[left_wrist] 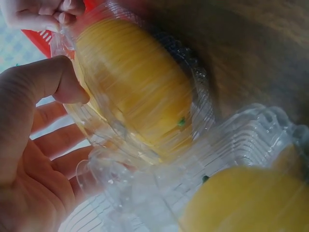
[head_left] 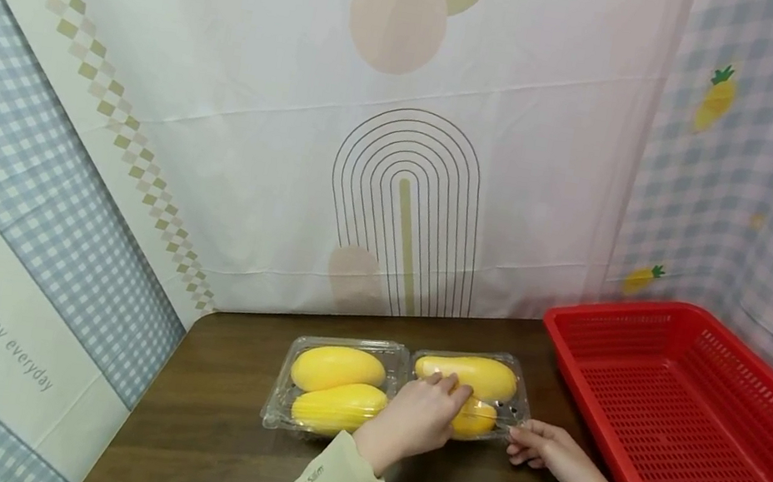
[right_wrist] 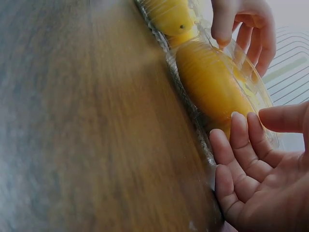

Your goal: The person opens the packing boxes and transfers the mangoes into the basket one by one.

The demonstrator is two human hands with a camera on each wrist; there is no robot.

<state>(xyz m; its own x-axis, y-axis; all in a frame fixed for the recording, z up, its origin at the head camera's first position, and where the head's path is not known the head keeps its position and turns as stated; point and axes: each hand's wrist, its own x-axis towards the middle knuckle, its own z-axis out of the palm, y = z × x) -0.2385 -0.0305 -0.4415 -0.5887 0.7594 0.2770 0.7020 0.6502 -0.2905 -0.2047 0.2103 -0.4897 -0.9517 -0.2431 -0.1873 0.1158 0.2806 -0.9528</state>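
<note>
Two clear plastic boxes stand side by side on the table, both with large yellow oval fruits inside. The left box [head_left: 271, 418] holds a smooth fruit [head_left: 339, 368] behind a ribbed-looking one [head_left: 336, 407]. In the right box [head_left: 523, 393] lie a rear fruit [head_left: 486, 376] and a front fruit [head_left: 475, 420], partly covered by my left hand [head_left: 419, 416]. That hand rests over the box top, thumb apart from its fingers [left_wrist: 60, 140]. At the box's right front corner, my right hand [head_left: 553, 457] pinches the thin plastic edge between thumb and index finger.
A red slotted basket [head_left: 602, 410] stands to the right, close to my right forearm. The brown wooden table [head_left: 202, 397] backs onto a white patterned cloth [head_left: 276, 173]. Checked cloth [head_left: 714, 183] hangs behind the basket.
</note>
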